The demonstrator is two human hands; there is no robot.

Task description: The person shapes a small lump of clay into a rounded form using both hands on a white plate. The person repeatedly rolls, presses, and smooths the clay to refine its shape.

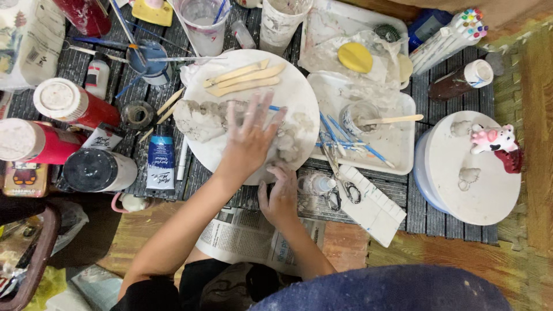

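A person's left hand [250, 138] lies flat, fingers spread wide, on grey clay [201, 119] smeared across a round white board [299, 92]. The right hand [280, 196] rests at the board's near edge, fingers loosely curled, holding nothing visible. 3 wooden tools [245, 79] lie on the board's far side. A blue paint tube [161, 163] sits left of the board, a white tray [397, 155] right.
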